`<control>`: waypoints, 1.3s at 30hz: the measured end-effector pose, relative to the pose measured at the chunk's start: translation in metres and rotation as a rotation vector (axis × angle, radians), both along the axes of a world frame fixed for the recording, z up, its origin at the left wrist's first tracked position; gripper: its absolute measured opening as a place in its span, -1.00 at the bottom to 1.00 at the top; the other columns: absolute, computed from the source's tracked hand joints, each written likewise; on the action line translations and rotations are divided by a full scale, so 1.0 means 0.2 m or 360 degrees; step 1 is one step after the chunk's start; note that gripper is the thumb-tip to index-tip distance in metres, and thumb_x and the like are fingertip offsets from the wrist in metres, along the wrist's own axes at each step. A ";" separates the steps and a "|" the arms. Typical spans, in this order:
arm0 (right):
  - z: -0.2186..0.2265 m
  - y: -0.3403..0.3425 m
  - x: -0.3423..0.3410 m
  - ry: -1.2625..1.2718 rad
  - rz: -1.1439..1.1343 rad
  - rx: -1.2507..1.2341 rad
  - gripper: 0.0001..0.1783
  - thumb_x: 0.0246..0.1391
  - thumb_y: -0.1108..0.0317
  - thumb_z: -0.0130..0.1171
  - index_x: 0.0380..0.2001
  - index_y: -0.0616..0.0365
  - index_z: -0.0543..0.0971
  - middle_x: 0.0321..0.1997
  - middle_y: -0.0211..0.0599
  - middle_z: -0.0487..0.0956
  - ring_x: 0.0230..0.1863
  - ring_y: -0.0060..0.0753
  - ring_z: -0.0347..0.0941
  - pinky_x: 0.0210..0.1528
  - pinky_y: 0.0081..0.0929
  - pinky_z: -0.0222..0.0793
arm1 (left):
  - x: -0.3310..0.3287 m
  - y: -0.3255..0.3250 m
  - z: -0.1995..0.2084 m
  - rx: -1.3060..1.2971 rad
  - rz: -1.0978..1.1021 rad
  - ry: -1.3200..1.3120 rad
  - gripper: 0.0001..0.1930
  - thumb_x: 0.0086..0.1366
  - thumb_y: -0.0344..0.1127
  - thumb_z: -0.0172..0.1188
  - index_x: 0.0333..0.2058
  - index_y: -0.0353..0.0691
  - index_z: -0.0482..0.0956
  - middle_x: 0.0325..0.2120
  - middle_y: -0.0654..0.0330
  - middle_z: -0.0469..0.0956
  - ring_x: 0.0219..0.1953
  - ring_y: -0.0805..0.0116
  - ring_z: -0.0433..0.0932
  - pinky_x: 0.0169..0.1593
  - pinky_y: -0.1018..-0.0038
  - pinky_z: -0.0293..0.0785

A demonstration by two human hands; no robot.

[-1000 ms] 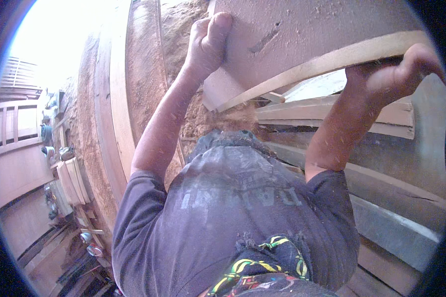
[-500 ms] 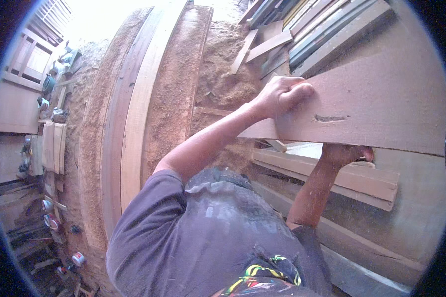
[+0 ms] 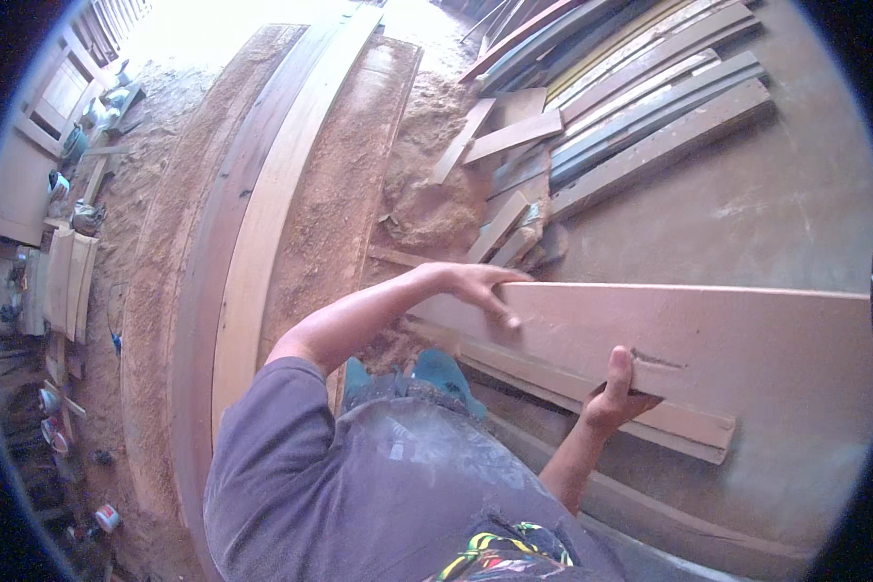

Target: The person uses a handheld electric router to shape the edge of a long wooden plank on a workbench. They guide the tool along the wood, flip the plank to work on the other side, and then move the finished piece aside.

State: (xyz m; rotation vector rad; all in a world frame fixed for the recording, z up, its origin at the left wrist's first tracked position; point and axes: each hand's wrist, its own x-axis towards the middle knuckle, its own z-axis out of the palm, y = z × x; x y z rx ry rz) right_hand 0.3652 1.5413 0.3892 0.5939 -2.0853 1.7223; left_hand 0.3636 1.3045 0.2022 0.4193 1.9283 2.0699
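A broad, pinkish-brown wooden board (image 3: 747, 335) stretches from in front of me out to the right. A dark, elongated hole (image 3: 658, 360) marks its upper face. My left hand (image 3: 477, 289) straddles the board's far edge close to its left end, one digit on the face and others over the edge. Lower down, my right hand (image 3: 614, 400) grips the near edge, its thumb on the face beside the hole. The right fingers are mostly hidden under the board. Beneath it lies a thick, pale timber (image 3: 689, 427).
Long planks (image 3: 272, 204) run away on my left over sawdust-covered ground (image 3: 330, 213). Stacked timber strips (image 3: 650, 126) and short offcuts (image 3: 514, 136) lie at the far right. Several small tins (image 3: 107, 518) stand at the left, near wooden panels (image 3: 68, 276).
The board has come nearer and turned, its far edge now running almost straight across. My left hand shifted left and nearer. My right thumb, hidden before, now shows on the board's face.
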 end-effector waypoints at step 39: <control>0.14 -0.67 -1.18 0.0741 0.0033 -0.0164 -0.38 0.23 -0.08 0.25 0.14 0.11 0.38 0.05 -0.17 0.55 -0.03 -0.12 0.58 -0.02 -0.16 0.65 | 0.60 0.82 0.20 -0.0982 0.2642 -0.0121 -0.17 -0.13 0.07 0.65 0.01 -0.24 0.42 -0.07 -0.07 0.54 0.06 -0.15 0.52 0.12 0.08 0.44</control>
